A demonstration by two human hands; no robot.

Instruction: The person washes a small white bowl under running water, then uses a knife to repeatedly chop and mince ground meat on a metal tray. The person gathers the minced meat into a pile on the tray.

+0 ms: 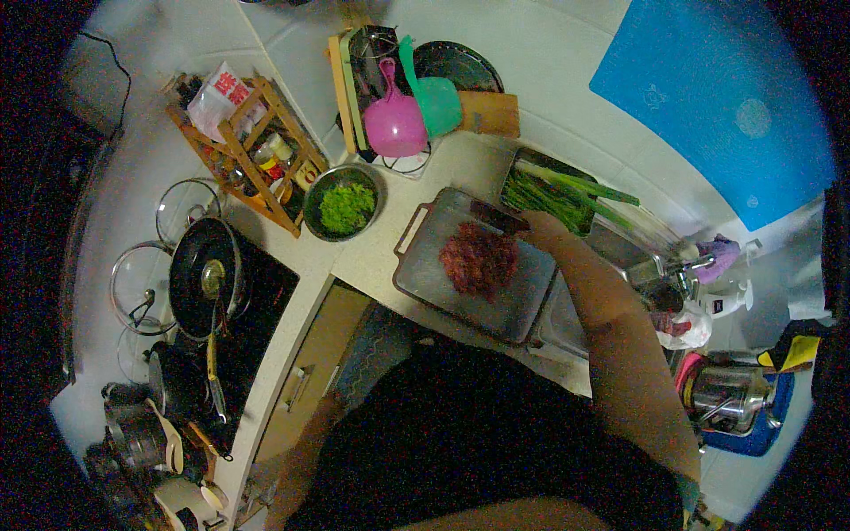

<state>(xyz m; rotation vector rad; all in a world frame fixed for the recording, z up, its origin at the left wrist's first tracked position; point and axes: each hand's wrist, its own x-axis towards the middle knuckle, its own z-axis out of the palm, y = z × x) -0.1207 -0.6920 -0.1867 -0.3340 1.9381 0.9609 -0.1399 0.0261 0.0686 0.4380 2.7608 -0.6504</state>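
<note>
A pile of minced meat (479,262) lies on a grey cutting board (415,275) with a dark rim and side handle. My right hand (533,229) reaches over the board's far right side, closed on the dark handle of what looks like a cleaver (493,216). Its blade lies along the far edge of the meat. My left arm hangs low beside my body; my left hand (330,408) is dim and blurred near the drawer fronts, and its fingers cannot be made out. Left of the board stands a metal bowl (378,192) of chopped greens (346,207).
Long scallions (554,192) lie in a tray by the sink (564,312). A wooden spice rack (246,156) stands behind the bowl. On the left hob sits a frying pan (192,265) with a ladle (212,279). Pink (396,126) and green scoops (438,106) lean at the back.
</note>
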